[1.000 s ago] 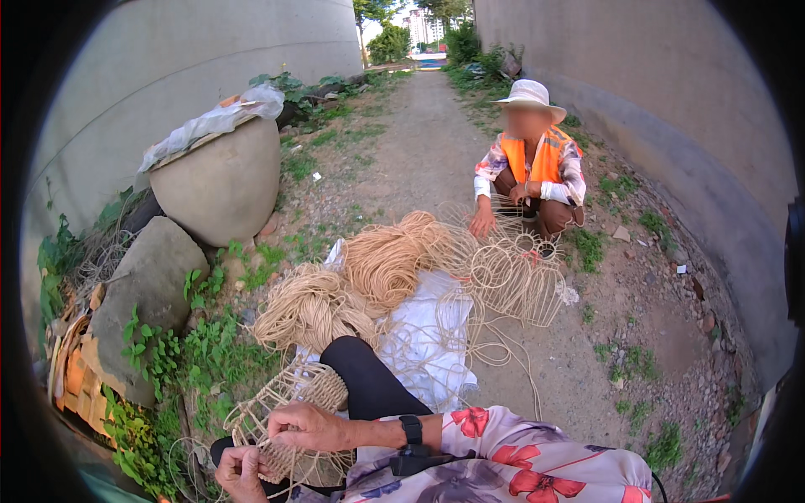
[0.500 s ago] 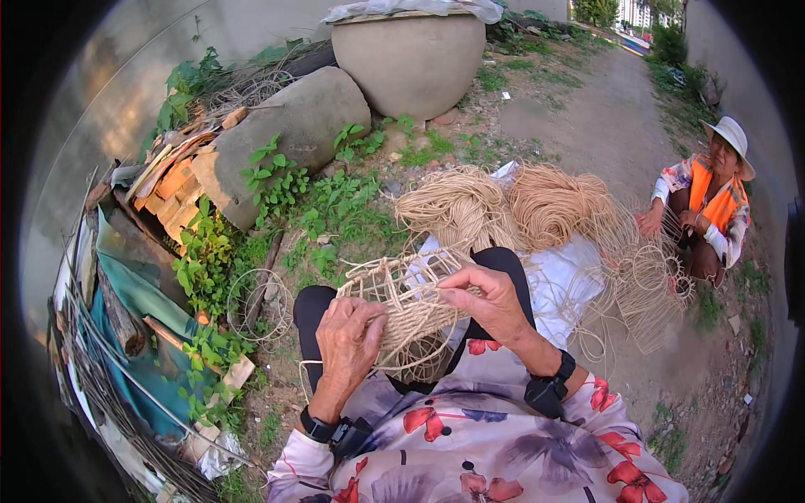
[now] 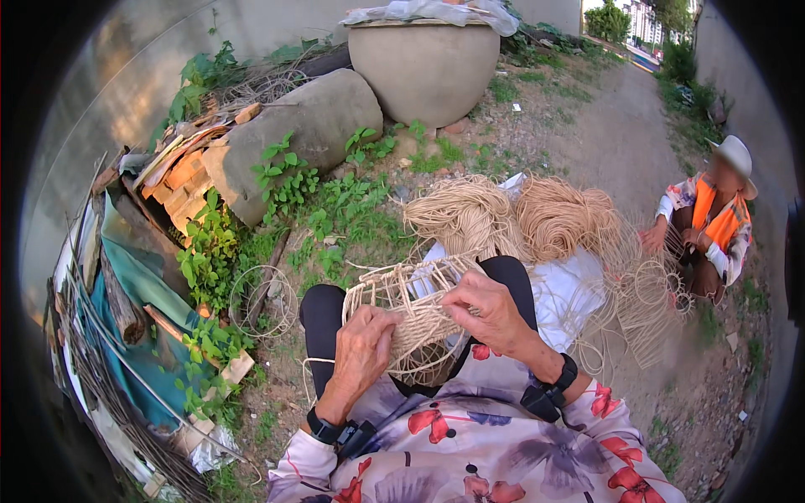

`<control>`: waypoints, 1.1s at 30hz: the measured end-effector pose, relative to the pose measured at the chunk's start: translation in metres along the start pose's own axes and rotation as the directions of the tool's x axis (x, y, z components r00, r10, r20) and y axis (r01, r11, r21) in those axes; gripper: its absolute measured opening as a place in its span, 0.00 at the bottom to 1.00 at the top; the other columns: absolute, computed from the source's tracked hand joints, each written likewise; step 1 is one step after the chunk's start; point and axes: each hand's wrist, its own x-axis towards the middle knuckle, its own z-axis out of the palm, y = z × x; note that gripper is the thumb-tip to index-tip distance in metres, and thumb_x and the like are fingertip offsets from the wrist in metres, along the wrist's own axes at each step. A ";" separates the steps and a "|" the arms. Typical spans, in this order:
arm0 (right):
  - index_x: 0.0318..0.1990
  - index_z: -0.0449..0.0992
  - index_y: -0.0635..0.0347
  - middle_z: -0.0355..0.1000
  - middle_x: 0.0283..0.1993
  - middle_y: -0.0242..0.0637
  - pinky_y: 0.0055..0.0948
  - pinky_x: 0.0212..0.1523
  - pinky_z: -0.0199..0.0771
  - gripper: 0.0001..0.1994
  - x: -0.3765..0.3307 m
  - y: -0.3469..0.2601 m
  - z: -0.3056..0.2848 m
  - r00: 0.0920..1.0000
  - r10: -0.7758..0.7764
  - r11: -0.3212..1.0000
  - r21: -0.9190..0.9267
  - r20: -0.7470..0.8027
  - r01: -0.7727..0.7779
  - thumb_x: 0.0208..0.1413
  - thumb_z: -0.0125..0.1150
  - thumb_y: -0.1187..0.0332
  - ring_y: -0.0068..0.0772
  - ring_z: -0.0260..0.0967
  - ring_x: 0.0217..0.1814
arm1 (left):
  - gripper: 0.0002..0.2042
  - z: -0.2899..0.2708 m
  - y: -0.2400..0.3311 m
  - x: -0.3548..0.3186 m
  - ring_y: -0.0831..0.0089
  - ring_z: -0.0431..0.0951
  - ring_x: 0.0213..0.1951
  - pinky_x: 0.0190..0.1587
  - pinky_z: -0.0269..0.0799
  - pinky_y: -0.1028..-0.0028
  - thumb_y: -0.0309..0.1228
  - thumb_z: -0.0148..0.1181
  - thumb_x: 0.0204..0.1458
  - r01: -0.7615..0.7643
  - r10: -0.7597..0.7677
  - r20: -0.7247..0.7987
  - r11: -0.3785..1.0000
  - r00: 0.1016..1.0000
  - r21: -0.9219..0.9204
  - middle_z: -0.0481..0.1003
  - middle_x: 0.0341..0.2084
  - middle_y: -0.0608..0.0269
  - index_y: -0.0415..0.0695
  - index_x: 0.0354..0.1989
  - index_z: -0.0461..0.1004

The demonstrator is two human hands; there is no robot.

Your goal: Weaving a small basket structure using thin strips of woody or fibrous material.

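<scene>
- Woven frame [image 3: 411, 314] rests on the lap, now lower than half a second ago.
- Left hand [image 3: 362, 352] fingers clamp its edge.
- Right hand [image 3: 490, 312] fingers pinch a strand beside coiled cord [image 3: 470, 216].

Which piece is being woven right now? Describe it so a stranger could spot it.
Start at the big round clay pot at the top, then drop past the two loose bundles of pale cord to the person's lap. There the half-woven basket frame sits between the left hand and right hand. Unlike the bundles, it is a rigid open lattice.
</scene>
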 end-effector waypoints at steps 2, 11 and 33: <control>0.36 0.78 0.62 0.67 0.30 0.35 0.29 0.34 0.67 0.06 0.004 -0.003 0.000 0.999 -0.034 0.995 -0.089 0.008 0.034 0.49 0.62 0.77 0.32 0.68 0.33 | 0.12 -0.001 -0.002 0.001 0.57 0.77 0.32 0.34 0.74 0.64 0.16 0.58 0.47 -0.052 0.052 -0.003 0.998 0.999 -0.028 0.73 0.29 0.56 0.44 0.38 0.77; 0.33 0.78 0.62 0.67 0.30 0.38 0.34 0.33 0.68 0.05 0.007 -0.007 -0.005 0.999 -0.024 0.993 -0.115 -0.033 0.020 0.48 0.61 0.76 0.39 0.68 0.32 | 0.15 -0.009 0.006 0.004 0.58 0.76 0.31 0.32 0.73 0.65 0.15 0.57 0.47 0.004 -0.005 0.093 1.000 0.996 0.011 0.70 0.29 0.56 0.44 0.42 0.77; 0.33 0.73 0.64 0.63 0.31 0.41 0.41 0.37 0.65 0.05 0.023 0.009 0.041 0.953 -0.287 0.898 -0.320 0.093 0.302 0.47 0.55 0.76 0.45 0.64 0.36 | 0.20 -0.017 -0.011 0.054 0.83 0.71 0.19 0.22 0.71 0.78 0.18 0.52 0.55 0.461 -0.203 0.558 0.806 0.804 -0.371 0.73 0.25 0.66 0.46 0.57 0.72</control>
